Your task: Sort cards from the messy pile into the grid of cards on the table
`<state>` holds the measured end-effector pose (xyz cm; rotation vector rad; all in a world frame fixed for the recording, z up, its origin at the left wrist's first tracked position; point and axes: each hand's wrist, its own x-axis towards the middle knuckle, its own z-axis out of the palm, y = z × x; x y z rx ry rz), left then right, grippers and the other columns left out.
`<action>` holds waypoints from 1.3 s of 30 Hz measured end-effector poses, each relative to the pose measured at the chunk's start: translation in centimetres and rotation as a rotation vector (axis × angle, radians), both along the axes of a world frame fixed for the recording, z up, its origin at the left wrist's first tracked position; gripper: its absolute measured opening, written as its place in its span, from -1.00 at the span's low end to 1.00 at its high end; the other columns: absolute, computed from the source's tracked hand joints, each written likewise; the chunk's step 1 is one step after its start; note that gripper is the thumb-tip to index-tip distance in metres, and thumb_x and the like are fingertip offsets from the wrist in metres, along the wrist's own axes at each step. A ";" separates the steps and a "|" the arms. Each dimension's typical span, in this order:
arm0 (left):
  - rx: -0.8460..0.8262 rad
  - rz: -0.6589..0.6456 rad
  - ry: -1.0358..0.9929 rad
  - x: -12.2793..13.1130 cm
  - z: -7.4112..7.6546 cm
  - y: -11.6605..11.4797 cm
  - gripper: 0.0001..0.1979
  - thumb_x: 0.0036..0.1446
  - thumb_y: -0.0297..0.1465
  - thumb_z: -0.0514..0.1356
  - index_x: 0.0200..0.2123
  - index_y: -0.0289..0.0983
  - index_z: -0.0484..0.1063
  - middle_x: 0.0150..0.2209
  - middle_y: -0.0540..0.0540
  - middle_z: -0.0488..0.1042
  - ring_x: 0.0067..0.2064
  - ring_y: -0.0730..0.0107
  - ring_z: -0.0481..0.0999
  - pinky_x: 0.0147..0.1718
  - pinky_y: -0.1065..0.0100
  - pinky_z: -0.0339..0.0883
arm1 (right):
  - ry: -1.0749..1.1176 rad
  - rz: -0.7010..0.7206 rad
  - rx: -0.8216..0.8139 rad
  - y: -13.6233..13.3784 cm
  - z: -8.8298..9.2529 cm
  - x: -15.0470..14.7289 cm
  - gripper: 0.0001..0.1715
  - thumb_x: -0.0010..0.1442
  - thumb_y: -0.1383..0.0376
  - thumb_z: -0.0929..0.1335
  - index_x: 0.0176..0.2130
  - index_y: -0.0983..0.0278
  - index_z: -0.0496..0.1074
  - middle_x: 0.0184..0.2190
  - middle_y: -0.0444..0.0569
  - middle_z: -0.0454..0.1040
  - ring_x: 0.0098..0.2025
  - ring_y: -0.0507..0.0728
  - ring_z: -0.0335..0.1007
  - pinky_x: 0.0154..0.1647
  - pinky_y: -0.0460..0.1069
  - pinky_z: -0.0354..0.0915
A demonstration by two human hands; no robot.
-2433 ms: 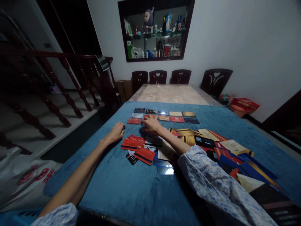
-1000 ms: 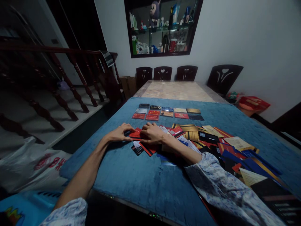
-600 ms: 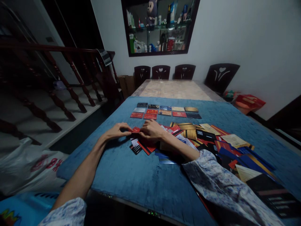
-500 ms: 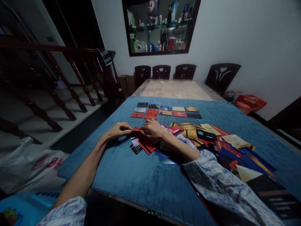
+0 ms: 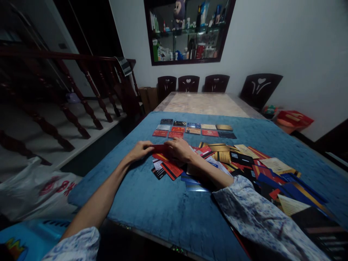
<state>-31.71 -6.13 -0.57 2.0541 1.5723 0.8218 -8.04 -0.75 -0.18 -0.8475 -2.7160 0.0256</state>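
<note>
A red card is held level just above the blue cloth, pinched at its two ends. My left hand grips its left end and my right hand grips its right end, fingers curled. Beneath and to the right lies a loose heap of cards, red, black, gold and blue. Farther out on the cloth, cards lie face up in neat rows.
The blue cloth covers the near half of a long table; bare marble top shows beyond, with dark chairs at the far end. A wooden stair railing runs along the left. A white plastic bag sits at lower left.
My right hand came back from the rows to the heap. Both hands closed on a red card and lifted it slightly off the pile.
</note>
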 end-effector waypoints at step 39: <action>0.114 0.015 0.003 -0.5 -2.6 1.4 -0.35 0.01 -0.41 0.21 0.22 -0.31 0.33 0.17 -0.20 0.46 0.14 0.09 0.47 0.19 0.07 0.32 | -0.021 -0.119 -0.064 0.7 -1.6 -0.5 -0.33 0.31 0.18 0.31 0.32 0.34 0.15 0.15 0.24 0.34 0.15 0.29 0.19 0.06 0.13 0.23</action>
